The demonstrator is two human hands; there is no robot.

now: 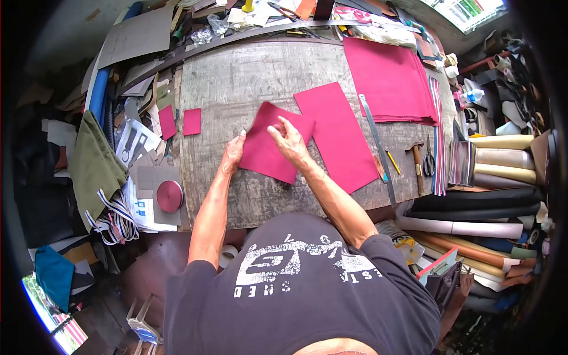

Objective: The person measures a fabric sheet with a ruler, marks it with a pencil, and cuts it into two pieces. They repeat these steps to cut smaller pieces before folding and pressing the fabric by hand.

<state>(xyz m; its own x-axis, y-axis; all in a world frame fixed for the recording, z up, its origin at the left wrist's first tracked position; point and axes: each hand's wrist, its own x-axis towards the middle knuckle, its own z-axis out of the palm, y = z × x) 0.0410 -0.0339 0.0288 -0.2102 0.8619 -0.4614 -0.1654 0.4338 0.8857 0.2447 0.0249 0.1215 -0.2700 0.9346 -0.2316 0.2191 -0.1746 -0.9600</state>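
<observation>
A crimson sheet of fabric-like material [273, 155] is tilted up off the worktable [225, 77], its upper corner bent. My left hand [235, 151] grips its left edge, thumb on top. Over the right part of the same sheet is my right hand [288, 141], fingers loosely bent and apart, with nothing seen in them. Just to the right, partly overlapped by the held sheet, lies a longer crimson panel [340, 139]. Two small crimson pieces, one [191, 122] on the tabletop and the other [168, 122] at its left edge, lie left of my hands.
A stack of large crimson sheets [390, 83] fills the back right. Near it lie a steel ruler [374, 133], a yellow pencil [393, 162], a hammer [418, 168] and scissors [429, 163]. A roll of crimson tape [170, 196] sits front left; material rolls [473, 214] are at right.
</observation>
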